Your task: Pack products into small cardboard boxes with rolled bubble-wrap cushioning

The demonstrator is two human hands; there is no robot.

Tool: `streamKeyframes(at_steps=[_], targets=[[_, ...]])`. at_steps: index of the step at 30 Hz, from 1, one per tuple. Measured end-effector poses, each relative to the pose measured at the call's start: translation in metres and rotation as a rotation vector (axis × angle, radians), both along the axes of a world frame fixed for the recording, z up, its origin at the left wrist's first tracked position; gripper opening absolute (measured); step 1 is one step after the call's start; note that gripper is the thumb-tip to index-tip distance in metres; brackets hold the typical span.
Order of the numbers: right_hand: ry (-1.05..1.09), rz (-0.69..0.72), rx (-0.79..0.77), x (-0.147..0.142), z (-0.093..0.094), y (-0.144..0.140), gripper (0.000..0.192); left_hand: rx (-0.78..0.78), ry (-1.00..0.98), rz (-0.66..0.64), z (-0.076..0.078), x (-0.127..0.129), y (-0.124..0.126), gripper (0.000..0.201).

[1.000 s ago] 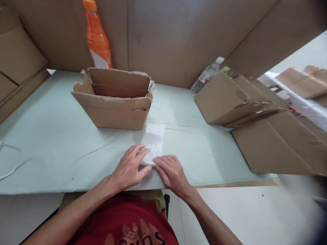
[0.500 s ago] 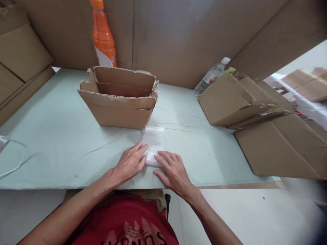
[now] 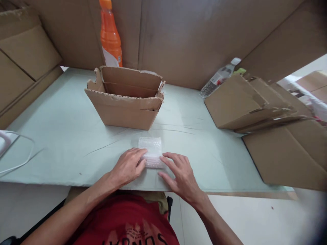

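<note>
A small folded piece of clear bubble wrap (image 3: 150, 146) lies flat on the table in front of me, its near part thicker than its far part. My left hand (image 3: 129, 166) grips its left side, fingertips on top and thumb against the near left edge. At the right edge, my right hand (image 3: 178, 172) has its fingers apart, the index fingertip touching or almost touching the wrap and the thumb spread toward me. Whether anything lies inside the wrap I cannot tell.
Beyond the wrap stands an open cardboard box (image 3: 125, 110). An orange bottle (image 3: 111, 37) is behind it, a clear plastic bottle (image 3: 219, 78) leans at the back right, and cardboard boxes (image 3: 288, 149) line the right side. A white cable (image 3: 28, 160) lies at the left.
The far end of the bubble wrap has come nearer, leaving the piece shorter. My right hand has shifted from on top of the wrap to its right edge. The view has shifted slightly.
</note>
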State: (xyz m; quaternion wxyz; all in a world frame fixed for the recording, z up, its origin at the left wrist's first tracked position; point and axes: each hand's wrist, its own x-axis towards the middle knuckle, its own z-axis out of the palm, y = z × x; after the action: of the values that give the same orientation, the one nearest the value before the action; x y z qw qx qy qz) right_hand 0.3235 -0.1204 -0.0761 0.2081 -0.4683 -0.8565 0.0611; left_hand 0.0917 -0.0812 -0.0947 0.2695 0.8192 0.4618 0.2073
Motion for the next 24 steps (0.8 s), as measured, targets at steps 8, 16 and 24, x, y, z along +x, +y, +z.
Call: streamKeyframes(at_steps=[8, 16, 24], targets=[[0.102, -0.035, -0.015, -0.012, -0.023, 0.029, 0.027, -0.259, -0.385, 0.387, -0.002, -0.005, -0.008, 0.059], [0.41, 0.015, -0.324, -0.017, -0.014, 0.016, 0.035, -0.626, -0.814, 0.366, 0.009, 0.0, -0.023, 0.078], [0.442, 0.016, -0.66, -0.009, 0.002, 0.024, 0.026, -0.179, -0.449, 0.149, 0.016, -0.01, -0.02, 0.059]])
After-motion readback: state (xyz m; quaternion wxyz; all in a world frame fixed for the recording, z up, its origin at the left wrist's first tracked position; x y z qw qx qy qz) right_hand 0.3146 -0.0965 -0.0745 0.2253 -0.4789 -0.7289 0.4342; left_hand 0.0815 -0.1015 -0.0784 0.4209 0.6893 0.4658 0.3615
